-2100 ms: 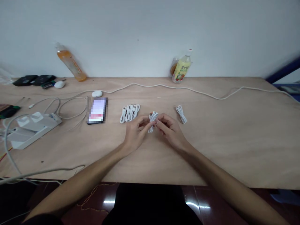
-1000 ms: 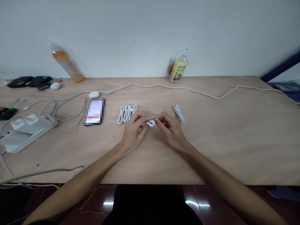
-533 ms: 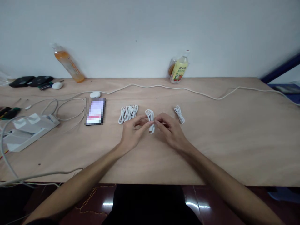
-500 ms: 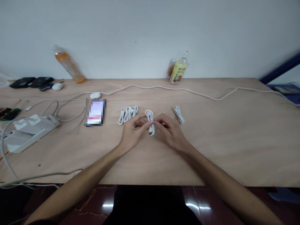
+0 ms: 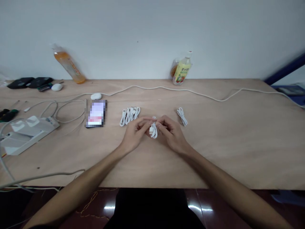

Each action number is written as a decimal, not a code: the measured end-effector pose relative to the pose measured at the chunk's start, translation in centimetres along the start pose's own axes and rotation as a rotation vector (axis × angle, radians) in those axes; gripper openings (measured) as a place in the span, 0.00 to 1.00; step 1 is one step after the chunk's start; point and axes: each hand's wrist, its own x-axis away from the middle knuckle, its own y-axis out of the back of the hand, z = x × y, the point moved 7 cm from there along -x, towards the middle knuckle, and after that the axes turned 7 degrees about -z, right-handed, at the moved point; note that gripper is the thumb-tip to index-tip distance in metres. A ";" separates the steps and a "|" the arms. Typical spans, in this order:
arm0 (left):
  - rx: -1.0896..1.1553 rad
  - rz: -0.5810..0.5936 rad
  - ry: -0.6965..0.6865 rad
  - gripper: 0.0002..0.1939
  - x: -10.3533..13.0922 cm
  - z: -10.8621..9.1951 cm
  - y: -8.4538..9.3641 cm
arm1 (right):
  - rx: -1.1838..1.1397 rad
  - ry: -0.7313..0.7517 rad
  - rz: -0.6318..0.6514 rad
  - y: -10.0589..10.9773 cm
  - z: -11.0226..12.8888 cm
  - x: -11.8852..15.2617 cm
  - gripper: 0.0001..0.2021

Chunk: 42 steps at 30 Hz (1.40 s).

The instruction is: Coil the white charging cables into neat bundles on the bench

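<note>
A coiled white USB cable [image 5: 154,131] is pinched between my two hands over the middle of the table, its plug end pointing toward me. My left hand [image 5: 136,130] is closed on the bundle from the left. From the right, my right hand [image 5: 172,129] pinches the same bundle near its middle; the fingers cover part of the coil. Behind my left hand lie several bundled white cables [image 5: 130,115] side by side. One more white cable bundle [image 5: 182,116] rests just beyond my right hand.
A phone [image 5: 96,114], a white earbud case [image 5: 96,96] and a white power strip [image 5: 30,135] sit to the left. An orange drink bottle [image 5: 70,66] and a yellow-labelled bottle [image 5: 182,69] lean on the wall. A long white cord [image 5: 166,88] crosses the table's back.
The held cable has turned in my fingers: its upper loop is now mostly covered and the USB plug shows at lower left. Both hands stay in nearly the same place.
</note>
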 end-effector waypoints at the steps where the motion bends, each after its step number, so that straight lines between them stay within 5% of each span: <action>1: -0.049 -0.005 -0.058 0.15 0.1 -0.3 0.0 | -0.022 -0.028 -0.006 0.0 -0.2 0.0 0.18; 8: -0.398 -0.073 -0.422 0.17 1.0 -1.8 0.6 | -0.091 -0.120 -0.042 0.4 -1.2 -0.3 0.24; 11: -0.416 -0.103 -0.470 0.11 1.1 -2.1 0.9 | -0.091 -0.127 -0.010 0.2 -1.1 -0.3 0.24; 20: -0.182 -0.192 -0.191 0.12 0.5 -0.9 1.0 | -0.060 -0.047 0.062 -0.1 0.0 -0.4 0.19; 27: 0.084 -0.094 0.148 0.41 0.1 1.1 0.6 | 0.039 0.071 0.081 -0.3 0.7 -0.1 0.16; 31: 0.147 -0.042 0.222 0.45 0.1 1.5 0.3 | 0.077 0.100 0.064 -0.3 0.7 0.0 0.16; 37: -0.137 -0.095 -0.112 0.11 0.4 -0.6 0.6 | -0.059 -0.030 0.053 -0.5 -0.1 0.0 0.18; 42: -0.432 -0.107 -0.417 0.14 1.3 -2.4 0.5 | -0.137 -0.143 0.037 -0.4 -1.1 -0.2 0.22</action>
